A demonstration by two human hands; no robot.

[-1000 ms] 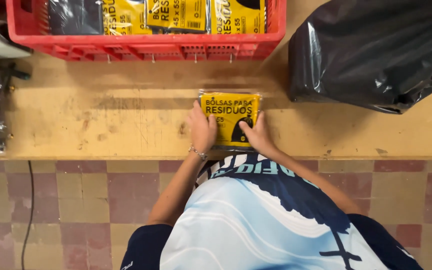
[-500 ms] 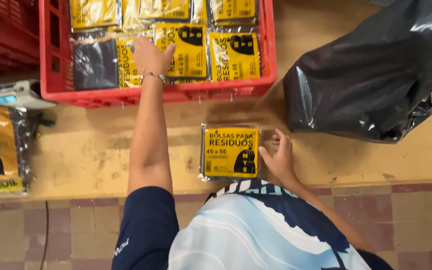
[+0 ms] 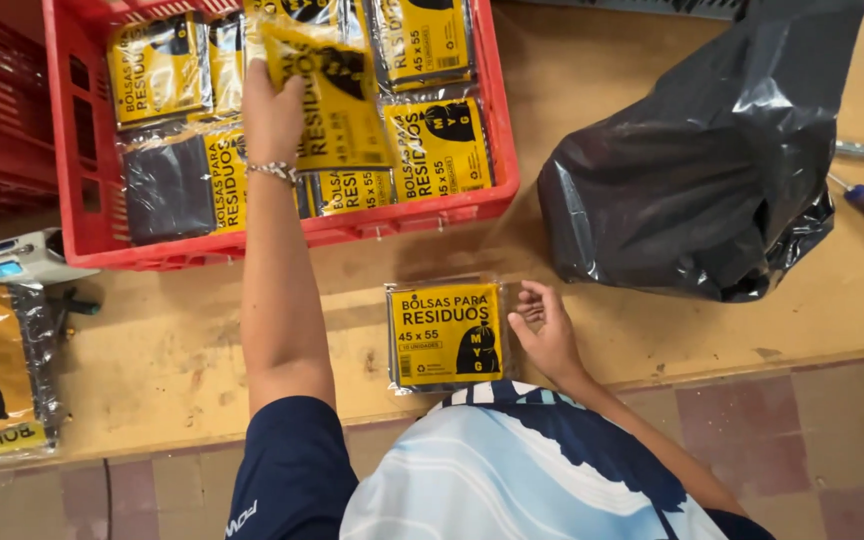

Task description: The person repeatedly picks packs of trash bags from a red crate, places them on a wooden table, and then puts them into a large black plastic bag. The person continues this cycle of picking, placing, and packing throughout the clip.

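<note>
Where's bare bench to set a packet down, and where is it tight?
Free: wooden bench between the red crate and the near edge, left of the flat yellow packet; also the strip right of the right hand, below the black bag. Crowded: the crate is packed with packets, where the left hand lifts one.

Left arm outstretched, hand [image 3: 270,118] apparently in a closed grip; right hand [image 3: 549,335] loosely curled.
</note>
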